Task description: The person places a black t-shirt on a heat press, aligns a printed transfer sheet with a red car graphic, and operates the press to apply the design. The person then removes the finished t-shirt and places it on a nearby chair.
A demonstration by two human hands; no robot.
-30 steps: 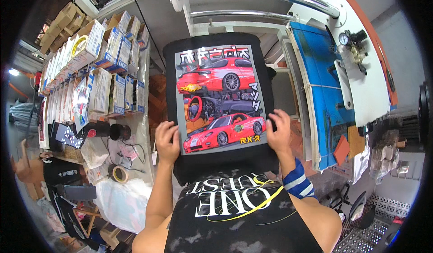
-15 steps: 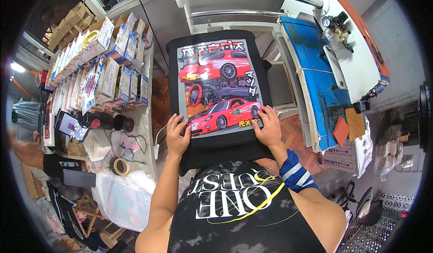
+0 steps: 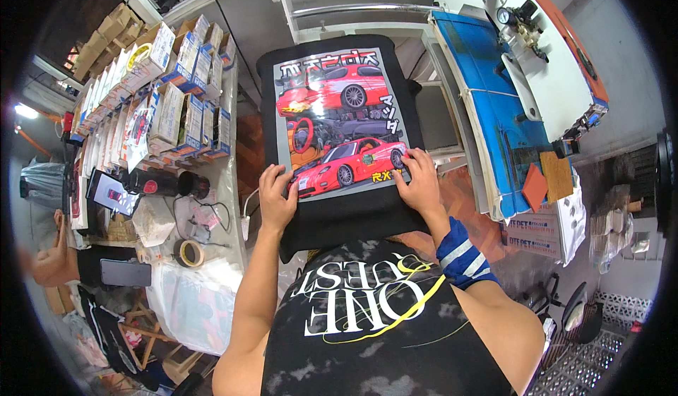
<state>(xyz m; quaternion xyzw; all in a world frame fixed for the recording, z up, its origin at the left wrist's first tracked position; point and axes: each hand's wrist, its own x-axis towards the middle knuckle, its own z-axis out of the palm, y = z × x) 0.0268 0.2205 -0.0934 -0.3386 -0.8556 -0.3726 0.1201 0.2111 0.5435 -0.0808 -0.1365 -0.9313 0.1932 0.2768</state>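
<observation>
A printed transfer film (image 3: 353,124) with red cars on a grey ground lies on a black T-shirt (image 3: 332,223) spread over a flat platen. My left hand (image 3: 278,197) rests at the film's lower left corner, fingers bent and thumb apart from them. At the lower right corner, my right hand (image 3: 421,183) touches the film's edge with its fingers apart. Neither hand lifts the film, which looks flat. The platen under the shirt is hidden.
White and blue boxes (image 3: 185,128) crowd a table at left, beside a phone (image 3: 113,193), a black cup (image 3: 192,183) and a tape roll (image 3: 188,253). A press machine (image 3: 494,114) with a blue pad stands at right. Another person's arm (image 3: 56,262) shows at far left.
The whole view has shifted slightly, so shirt, film and hands appear a little higher. My hands stay at the film's lower corners. The other person's arm at left has moved a little.
</observation>
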